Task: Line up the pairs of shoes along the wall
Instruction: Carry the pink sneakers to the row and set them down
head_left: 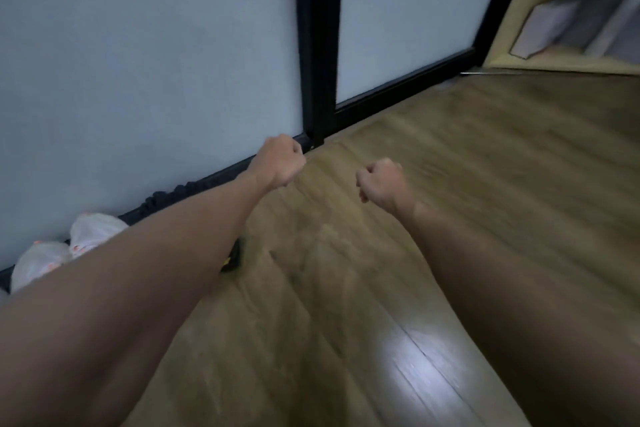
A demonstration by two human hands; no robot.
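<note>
The two bare forearms lie nearest the camera and fill the lower half of the view, the left forearm (145,270) crossing from the bottom left corner, the right forearm (519,288) rising from the bottom right. Beyond them spreads the floor (433,166), smooth wood-look planks with a glossy patch of reflected light near the bottom, and the pale matt wall (138,45) with a black skirting (221,173) and a black vertical frame (317,45) dividing it. At the top right stands a cream shelf (512,10) with flat grey things leaning inside, too blurred to name.

The left hand (280,163) hangs over the foot of the wall with its fingers curled in and holding nothing; the right hand (381,184) hovers over bare floor, fingers likewise curled on nothing. The two hands are near each other but apart.

The shoes are at the lower left, against the wall and half hidden behind the left forearm: a soft white pair (69,246) with rounded toes and small orange marks, then something dark (166,198) along the skirting, and a black piece with a yellow spot (235,256) just beside the arm, which I cannot identify for sure.

No shoe is in hand, so the step looks like reaching for the next pair. To do it well, grip each shoe by the heel or the rim, set the pair touching with toes to the skirting, and slide rather than drop them on the slick floor
</note>
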